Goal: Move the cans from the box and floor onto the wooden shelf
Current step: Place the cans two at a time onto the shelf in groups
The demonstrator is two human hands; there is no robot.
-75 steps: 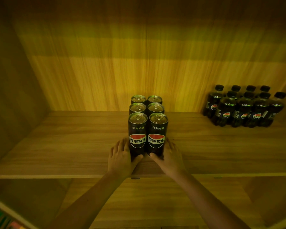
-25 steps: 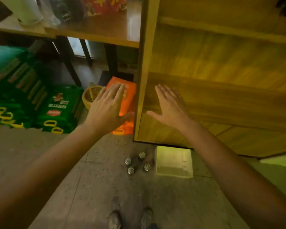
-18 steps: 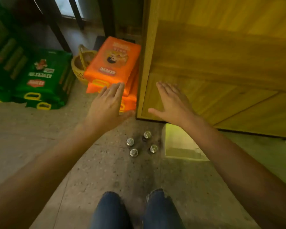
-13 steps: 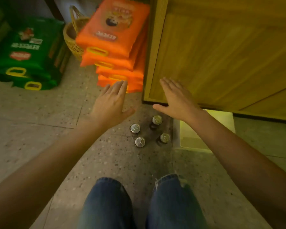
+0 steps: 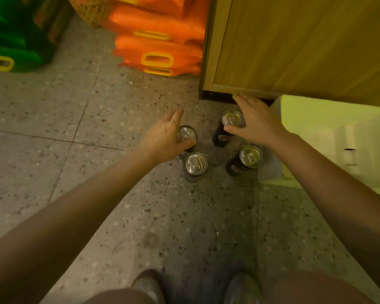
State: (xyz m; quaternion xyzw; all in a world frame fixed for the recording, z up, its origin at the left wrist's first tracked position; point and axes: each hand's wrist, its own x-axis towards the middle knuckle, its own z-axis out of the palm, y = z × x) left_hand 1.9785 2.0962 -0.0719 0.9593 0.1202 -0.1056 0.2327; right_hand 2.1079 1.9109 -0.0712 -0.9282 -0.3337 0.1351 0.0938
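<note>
**Four floor cans, two open hands, little room to spare**

The wooden shelf unit (image 5: pixel 294 40) fills the upper right, only its outer side panel and base showing; the shelves that must receive the cans are out of frame. Just right of the cans stands the pale box (image 5: pixel 329 132), cut off at the edge and washed out by glare, so whether cans remain inside cannot be told.

Four black drink cans stand upright on the speckled floor (image 5: pixel 75 128), close together. The left hand (image 5: pixel 162 139) lies against the far-left can (image 5: pixel 187 134), fingers spread and thumb curling round its near side, not yet closed. The right hand (image 5: pixel 257 121) hovers flat beside the far-right can (image 5: pixel 232 118), thumb touching its rim, nothing gripped.

Risks, as I judge them: a sweeping wrist could knock over the near-left can (image 5: pixel 195 163) or the near-right can (image 5: pixel 250 156); tall narrow cans topple easily, and one could roll under the shelf base; lifting by the rim alone invites a slip.

Labels are blurred and unreadable; the left hand's fingertips are partly hidden behind its own knuckles.
</note>
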